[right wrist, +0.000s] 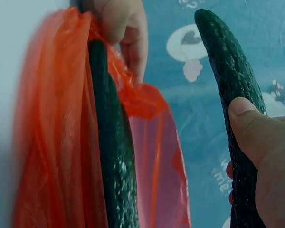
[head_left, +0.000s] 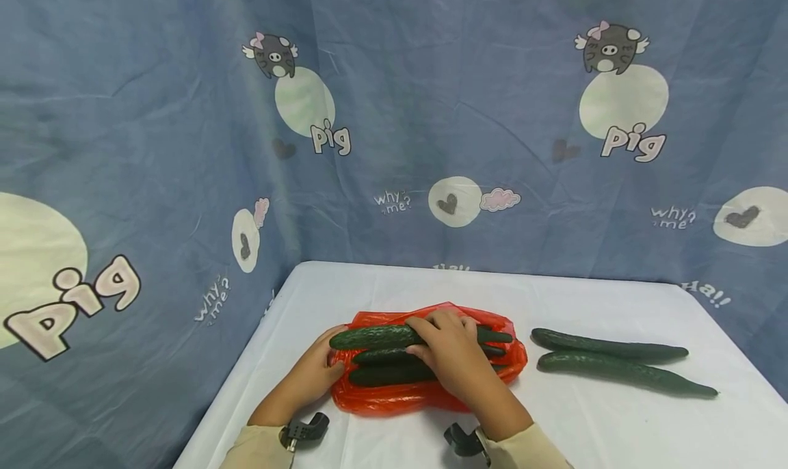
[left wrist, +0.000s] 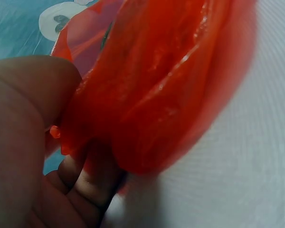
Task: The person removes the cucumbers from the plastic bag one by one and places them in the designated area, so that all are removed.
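Note:
My right hand [head_left: 454, 351] grips a long dark green cucumber [head_left: 374, 337] around its middle, thumb on the near side. In the right wrist view this cucumber [right wrist: 230, 61] stands apart from the bag, held above it. Below it, the red plastic bag [head_left: 400, 404] lies on its side with its opening spread. More cucumbers [head_left: 389, 376] lie in the bag, partly covered by my right hand. At the bag's left end, my left hand [head_left: 312, 372] holds the plastic; the left wrist view shows the red film [left wrist: 133, 104] pinched between thumb and fingers.
Two more cucumbers [head_left: 606, 346] [head_left: 624, 373] lie side by side on the white tablecloth [head_left: 585, 428], right of the bag. A blue curtain [head_left: 394, 113] printed with pigs hangs behind the table and along its left side.

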{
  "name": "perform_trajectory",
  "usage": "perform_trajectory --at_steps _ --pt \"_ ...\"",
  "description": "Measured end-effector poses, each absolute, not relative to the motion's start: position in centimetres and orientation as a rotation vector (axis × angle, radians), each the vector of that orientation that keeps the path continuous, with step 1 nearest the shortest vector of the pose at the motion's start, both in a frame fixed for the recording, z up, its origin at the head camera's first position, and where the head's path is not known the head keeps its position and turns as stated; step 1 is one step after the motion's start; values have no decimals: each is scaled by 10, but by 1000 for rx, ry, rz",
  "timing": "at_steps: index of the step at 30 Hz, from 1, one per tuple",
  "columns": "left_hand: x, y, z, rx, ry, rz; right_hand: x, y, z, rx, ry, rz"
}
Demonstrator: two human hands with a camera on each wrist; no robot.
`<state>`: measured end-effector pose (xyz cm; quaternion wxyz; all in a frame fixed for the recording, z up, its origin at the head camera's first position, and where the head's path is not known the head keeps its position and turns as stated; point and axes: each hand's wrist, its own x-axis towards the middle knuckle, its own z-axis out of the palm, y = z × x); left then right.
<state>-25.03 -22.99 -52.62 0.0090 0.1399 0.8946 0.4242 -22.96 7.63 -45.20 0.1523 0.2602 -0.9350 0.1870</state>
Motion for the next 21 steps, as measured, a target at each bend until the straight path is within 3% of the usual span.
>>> perform_trajectory --at_steps 21 --pt "-256 -227 -528 357 2753 1327 -220 63 -450 924 -2639 665"
